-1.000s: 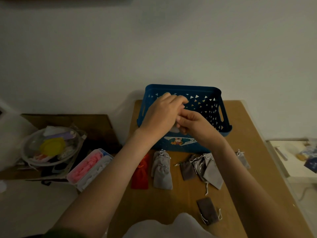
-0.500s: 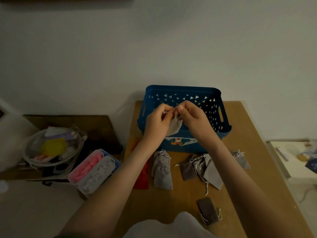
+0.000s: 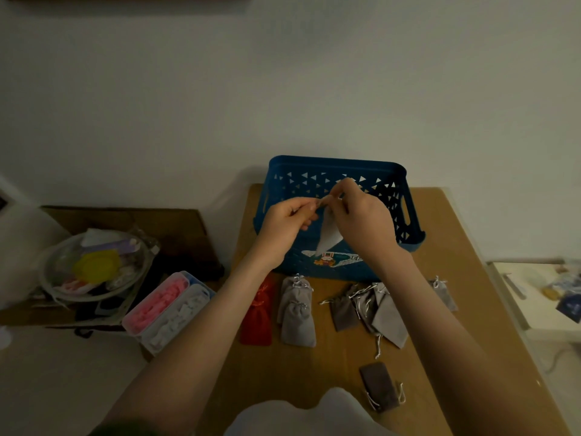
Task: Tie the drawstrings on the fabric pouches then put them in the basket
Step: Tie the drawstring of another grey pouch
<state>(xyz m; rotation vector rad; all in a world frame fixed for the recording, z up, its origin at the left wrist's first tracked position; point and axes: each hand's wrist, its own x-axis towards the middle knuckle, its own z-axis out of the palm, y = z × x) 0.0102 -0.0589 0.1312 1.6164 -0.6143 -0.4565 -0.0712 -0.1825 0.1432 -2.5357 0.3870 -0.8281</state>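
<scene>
Held pouch: a pale grey pouch [image 3: 328, 239] hangs in the air between the two hands. Its mouth is up at the fingertips and its body droops in front of the basket's near wall.
Left hand: the left hand [image 3: 284, 228] is curled, with thumb and fingers pinching the pouch's mouth from the left.
Right hand: the right hand [image 3: 366, 225] is curled as well and pinches at the mouth from the right, its fingertips a little higher than the left's. The string itself is too fine to make out.
Basket: the blue basket [image 3: 336, 162] stands at the far end of the wooden surface [image 3: 440, 234], just beyond the hands. What lies inside it cannot be told.
Pouches on the surface, left: a red pouch [image 3: 259, 314] lies near the basket, partly under the left forearm. Just right of it are two grey pouches [image 3: 297, 313], one overlapping the other, with their mouths gathered.
Pouches, middle: a loose cluster of grey pouches [image 3: 374, 309] lies overlapping, strings trailing toward the near side.
Pouches, right: a single grey pouch [image 3: 445, 292] shows beyond the right forearm.
Pouch, near: a dark pouch [image 3: 380, 385] lies apart from the rest, close to the near edge.
Off the surface, left: a glass bowl [image 3: 94, 265] of mixed items and a plastic box [image 3: 166, 309] of pink and white pieces.
</scene>
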